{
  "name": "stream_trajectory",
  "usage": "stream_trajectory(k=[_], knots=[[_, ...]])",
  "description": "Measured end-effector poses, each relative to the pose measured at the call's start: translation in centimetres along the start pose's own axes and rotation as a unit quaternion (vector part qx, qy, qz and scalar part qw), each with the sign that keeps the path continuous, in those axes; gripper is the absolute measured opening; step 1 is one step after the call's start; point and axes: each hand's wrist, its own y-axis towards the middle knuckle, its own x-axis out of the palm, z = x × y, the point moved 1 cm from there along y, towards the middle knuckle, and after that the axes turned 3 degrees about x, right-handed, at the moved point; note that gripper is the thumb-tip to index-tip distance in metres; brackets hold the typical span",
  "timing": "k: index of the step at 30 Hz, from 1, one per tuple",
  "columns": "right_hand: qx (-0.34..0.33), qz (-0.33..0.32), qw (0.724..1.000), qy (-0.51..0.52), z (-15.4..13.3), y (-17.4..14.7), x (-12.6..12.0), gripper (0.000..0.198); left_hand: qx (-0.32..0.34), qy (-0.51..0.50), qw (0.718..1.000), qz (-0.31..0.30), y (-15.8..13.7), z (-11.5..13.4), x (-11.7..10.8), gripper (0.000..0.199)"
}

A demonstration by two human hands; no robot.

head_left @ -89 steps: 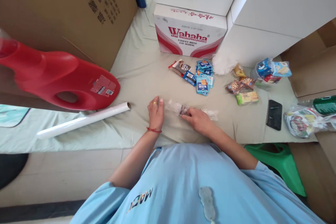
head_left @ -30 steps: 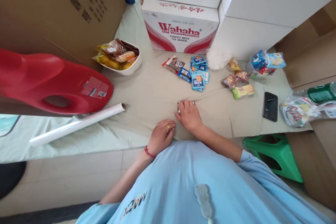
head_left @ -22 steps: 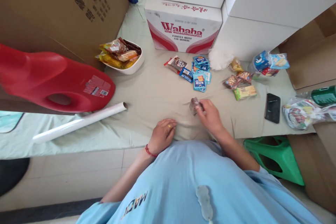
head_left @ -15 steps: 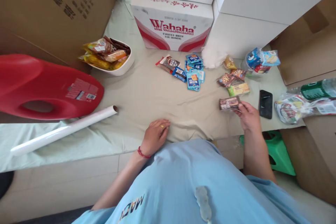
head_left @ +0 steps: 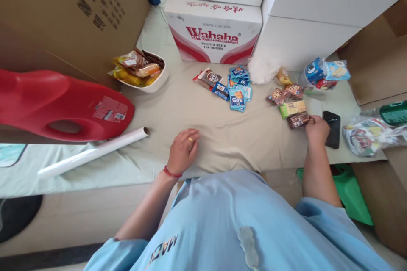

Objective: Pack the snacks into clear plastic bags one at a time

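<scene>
Head view: right arm stretched far along the right side, forearm over the near edge of the table. Right hand (head_left: 318, 129) back uppermost, fingertips pinching the right end of a brown snack packet (head_left: 297, 121). That packet is at the right of the table, just near of a green-and-yellow snack packet (head_left: 291, 108) and seemingly against it; whether its full weight is on the cloth, cannot tell. Black phone (head_left: 334, 137) just right of the hand, partly covered by it.

Left arm angles far and right from the near left, red bracelet (head_left: 172, 172) at the wrist. Left hand (head_left: 183, 150) palm down at the near middle, fingers released, side by side and slightly bent.

Surface: pale cloth (head_left: 229, 148), creased between the hands. Far left, white bowl (head_left: 158, 86) heaped with wrapped snacks, beside a tall cardboard box (head_left: 41, 29). Left, red jug (head_left: 85, 106) lying over, white roll (head_left: 95, 152) just near of it. Far middle, Wahaha carton (head_left: 214, 36); blue sachets (head_left: 238, 98) piled near of it.

Room: pale tiled floor (head_left: 85, 216) at near left, green stool (head_left: 354, 194) below the right edge.
</scene>
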Motion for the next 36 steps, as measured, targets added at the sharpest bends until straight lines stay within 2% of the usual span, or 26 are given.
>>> stream_trajectory(k=[2,3,5,9,12,14,16,18,23,25,27,29,32,34,36], knots=[[-0.059,0.077,0.990,-0.102,-0.5,-0.9,-0.5,0.023,-0.034,0.034,0.998,0.050,1.7,-1.7,-0.9,0.026],[-0.081,0.115,0.982,-0.123,-0.8,-1.6,-1.0,0.026,-0.060,0.052,0.994,0.072,2.8,-2.8,-1.4,0.025],[-0.140,0.148,0.972,-0.113,-1.4,-3.3,-1.7,0.031,-0.126,0.090,0.982,0.108,5.6,-5.4,-2.7,0.024],[-0.209,0.122,0.968,-0.069,-1.7,-7.0,-2.6,0.031,-0.208,0.127,0.956,0.160,11.8,-11.0,-5.1,0.033],[-0.205,0.095,0.972,-0.069,-0.7,-9.5,-2.7,0.028,-0.269,0.166,0.940,0.125,14.9,-14.1,-5.7,0.036],[-0.181,0.073,0.978,-0.070,0.3,-11.0,-2.6,0.027,-0.260,0.188,0.941,0.106,15.6,-14.9,-5.4,0.033],[-0.163,0.040,0.983,-0.070,1.3,-12.3,-2.2,0.026,-0.228,0.194,0.948,0.105,15.0,-14.5,-4.5,0.027],[-0.162,0.006,0.984,-0.076,2.0,-13.2,-1.8,0.025,-0.197,0.192,0.957,0.093,13.1,-13.1,-3.3,0.026],[-0.171,-0.027,0.980,-0.094,2.2,-13.6,-1.3,0.024,-0.109,0.182,0.975,0.058,4.7,-7.3,0.4,0.024],[-0.177,-0.022,0.979,-0.095,2.1,-13.4,-1.4,0.025,-0.041,0.183,0.976,0.109,1.6,-4.8,1.4,0.022],[-0.181,-0.017,0.979,-0.097,1.9,-13.3,-1.4,0.025,-0.027,0.194,0.971,0.138,-0.2,-3.1,1.9,0.018],[-0.180,-0.015,0.978,-0.102,1.8,-13.3,-1.4,0.025,-0.029,0.189,0.975,0.112,-0.5,-2.3,1.9,0.017],[-0.177,-0.008,0.978,-0.107,1.7,-13.3,-1.4,0.024,-0.012,0.136,0.989,0.048,0.9,-1.9,1.3,0.025],[-0.181,-0.007,0.978,-0.104,1.7,-13.4,-1.3,0.024,0.011,0.102,0.994,0.045,2.1,-1.6,0.6,0.031],[-0.185,-0.005,0.978,-0.094,1.8,-13.4,-1.3,0.024,0.033,0.078,0.994,0.072,3.4,-0.6,-0.3,0.032]])
